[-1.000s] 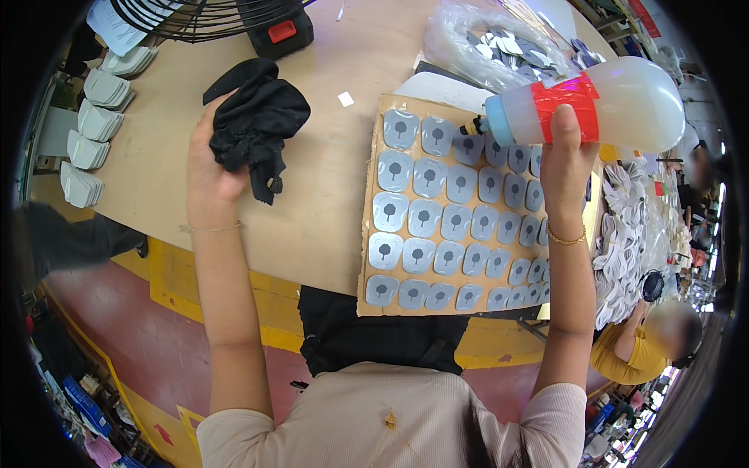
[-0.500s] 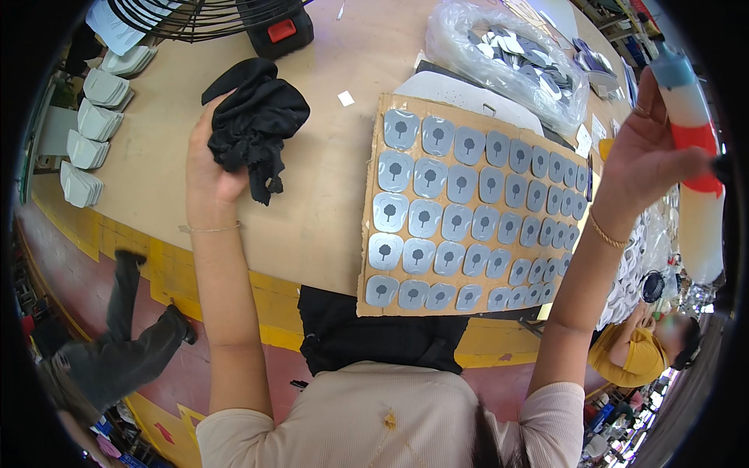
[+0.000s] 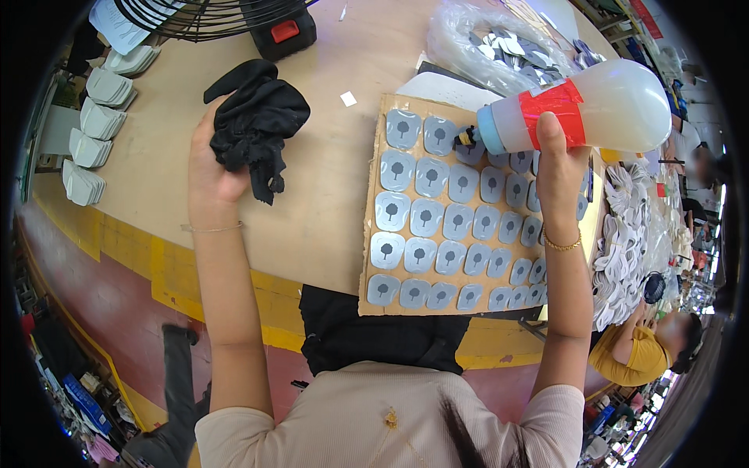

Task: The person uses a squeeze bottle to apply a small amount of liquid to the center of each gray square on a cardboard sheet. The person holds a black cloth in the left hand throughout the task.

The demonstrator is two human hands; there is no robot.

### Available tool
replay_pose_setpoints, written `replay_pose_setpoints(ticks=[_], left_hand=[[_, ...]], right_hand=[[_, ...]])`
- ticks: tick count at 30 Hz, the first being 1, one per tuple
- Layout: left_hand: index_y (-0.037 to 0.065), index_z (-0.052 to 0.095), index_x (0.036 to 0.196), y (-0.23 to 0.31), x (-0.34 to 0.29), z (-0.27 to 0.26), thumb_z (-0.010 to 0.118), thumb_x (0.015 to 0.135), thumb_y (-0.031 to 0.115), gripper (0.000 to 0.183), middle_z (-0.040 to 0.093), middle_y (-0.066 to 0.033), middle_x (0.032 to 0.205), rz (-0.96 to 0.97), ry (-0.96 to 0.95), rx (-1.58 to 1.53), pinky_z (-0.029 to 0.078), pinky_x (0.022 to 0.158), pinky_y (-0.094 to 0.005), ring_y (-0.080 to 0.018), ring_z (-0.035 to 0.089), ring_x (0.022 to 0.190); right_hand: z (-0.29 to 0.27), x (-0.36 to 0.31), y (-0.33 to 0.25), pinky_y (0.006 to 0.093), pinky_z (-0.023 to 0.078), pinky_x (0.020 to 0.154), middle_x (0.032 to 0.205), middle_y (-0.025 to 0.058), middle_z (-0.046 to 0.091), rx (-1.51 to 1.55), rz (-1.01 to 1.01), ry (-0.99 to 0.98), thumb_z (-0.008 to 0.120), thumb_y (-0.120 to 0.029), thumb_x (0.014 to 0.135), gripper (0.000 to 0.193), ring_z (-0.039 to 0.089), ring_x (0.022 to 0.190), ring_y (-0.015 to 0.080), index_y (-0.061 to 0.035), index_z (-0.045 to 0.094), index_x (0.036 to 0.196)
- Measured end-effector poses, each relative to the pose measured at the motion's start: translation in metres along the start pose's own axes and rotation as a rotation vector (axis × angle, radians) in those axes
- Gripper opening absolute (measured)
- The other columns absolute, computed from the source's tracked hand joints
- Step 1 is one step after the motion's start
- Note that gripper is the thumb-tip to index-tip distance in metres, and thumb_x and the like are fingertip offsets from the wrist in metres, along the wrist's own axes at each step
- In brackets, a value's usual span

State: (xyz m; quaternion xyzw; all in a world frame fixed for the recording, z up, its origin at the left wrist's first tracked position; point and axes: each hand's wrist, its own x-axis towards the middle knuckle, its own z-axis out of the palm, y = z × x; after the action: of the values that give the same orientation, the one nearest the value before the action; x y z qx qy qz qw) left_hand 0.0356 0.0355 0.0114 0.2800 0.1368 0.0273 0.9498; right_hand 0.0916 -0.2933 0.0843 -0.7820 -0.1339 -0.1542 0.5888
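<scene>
My left hand [image 3: 214,160] is closed around a crumpled black cloth [image 3: 257,121], held over the left part of the table. In my right hand [image 3: 560,168] is a cloudy white squeeze bottle [image 3: 624,105] with red tape and a blue cap. The bottle lies tilted almost level, its dark nozzle pointing left above the top rows of a cardboard sheet [image 3: 364,265]. Rows of rounded grey patches [image 3: 393,210] with a dark tree print cover that cardboard. My right hand and the bottle hide several patches at the right. Whether the nozzle touches a patch I cannot tell.
A black wire fan [image 3: 285,31] stands at the far left. Stacks of white pieces [image 3: 83,183] line the left edge. Behind the cardboard lies a clear plastic bag [image 3: 452,39] of cut pieces. One person in yellow [image 3: 636,355] is at right; another walks at lower left.
The bottle has swung from upright at the far right to nearly level over the cardboard, moving left with my right hand. My left hand stays still. The walking person has moved.
</scene>
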Motion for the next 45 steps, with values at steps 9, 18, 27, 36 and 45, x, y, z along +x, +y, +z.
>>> replay_pose_setpoints(ticks=[9,18,27,36,45], left_hand=[[-0.003,0.051,0.101,0.003,-0.001,-0.002,0.041,0.085,0.021,0.030,0.058,-0.0147,0.092,-0.002,-0.086,-0.029,0.049,0.064,-0.0387,-0.0259,0.058,0.076],[-0.003,0.051,0.099,0.003,-0.002,0.002,0.041,0.085,0.021,0.030,0.058,-0.0144,0.090,-0.003,-0.047,-0.013,0.049,0.064,-0.0379,-0.0251,0.058,0.075],[-0.003,0.051,0.098,0.002,-0.002,0.000,0.039,0.086,0.023,0.031,0.058,-0.0154,0.089,-0.019,-0.088,-0.034,0.049,0.063,-0.0381,-0.0259,0.058,0.073],[-0.004,0.051,0.098,0.003,0.000,-0.005,0.038,0.086,0.023,0.033,0.058,-0.0156,0.087,-0.024,-0.097,-0.057,0.049,0.061,-0.0366,-0.0252,0.057,0.071],[-0.004,0.052,0.098,0.002,-0.002,0.002,0.039,0.086,0.023,0.031,0.058,-0.0155,0.087,0.026,0.016,0.011,0.049,0.060,-0.0366,-0.0258,0.057,0.070]], right_hand=[[0.003,0.000,0.007,0.0243,0.044,0.069,0.087,0.0060,0.057,0.021,0.022,-0.037,0.067,-0.032,0.073,0.040,0.054,0.077,0.0122,-0.0011,0.054,0.094],[-0.016,0.005,0.009,0.0264,0.043,0.075,0.094,0.0073,0.054,0.010,0.060,0.000,0.063,-0.035,0.075,0.048,0.052,0.084,0.0135,-0.0008,0.046,0.104],[-0.024,-0.013,0.010,0.0255,0.045,0.071,0.090,0.0072,0.057,-0.022,0.029,0.024,0.069,-0.030,0.072,0.044,0.055,0.078,0.0131,0.0000,0.051,0.099],[-0.016,-0.018,0.011,0.0266,0.044,0.075,0.096,0.0085,0.055,0.009,0.050,-0.009,0.069,-0.028,0.072,0.049,0.054,0.084,0.0135,0.0007,0.048,0.105],[-0.029,-0.012,0.012,0.0331,0.041,0.086,0.105,0.0074,0.050,0.241,0.130,0.076,0.060,-0.034,0.078,0.054,0.051,0.098,0.0173,-0.0034,0.038,0.117]])
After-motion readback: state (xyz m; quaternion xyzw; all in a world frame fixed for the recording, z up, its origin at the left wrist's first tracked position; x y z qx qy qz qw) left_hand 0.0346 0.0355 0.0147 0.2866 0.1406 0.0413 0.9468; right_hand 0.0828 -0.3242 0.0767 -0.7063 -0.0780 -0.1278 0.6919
